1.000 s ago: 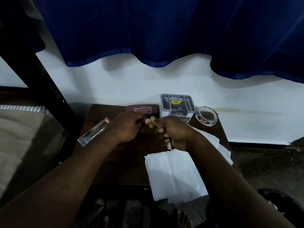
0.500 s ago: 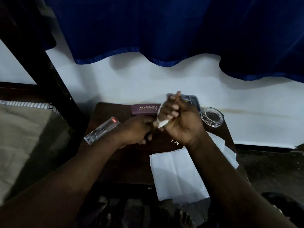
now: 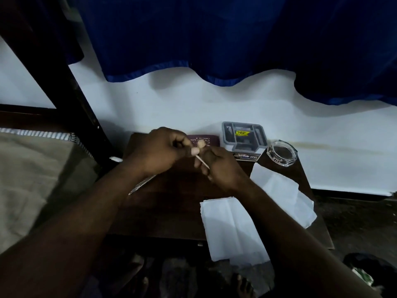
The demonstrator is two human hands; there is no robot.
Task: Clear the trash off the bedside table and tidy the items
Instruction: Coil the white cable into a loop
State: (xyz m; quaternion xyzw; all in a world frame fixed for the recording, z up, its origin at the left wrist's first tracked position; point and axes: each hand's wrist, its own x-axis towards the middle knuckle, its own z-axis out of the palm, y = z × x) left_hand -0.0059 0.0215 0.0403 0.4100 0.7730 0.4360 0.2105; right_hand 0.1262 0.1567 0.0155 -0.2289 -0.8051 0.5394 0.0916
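Dark wooden surface (image 3: 171,203) below: left hand (image 3: 159,151) and right hand (image 3: 219,168) meet, both pinched on a thin pale stick (image 3: 203,161), above white paper (image 3: 232,229).

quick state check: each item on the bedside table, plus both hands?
left hand: closed, pinching thin stick
right hand: closed on thin stick
glass ashtray: upright, looks empty
grey box: upright, against wall
maroon case: shut, flat
white tissues: unfolded, overhanging table edge
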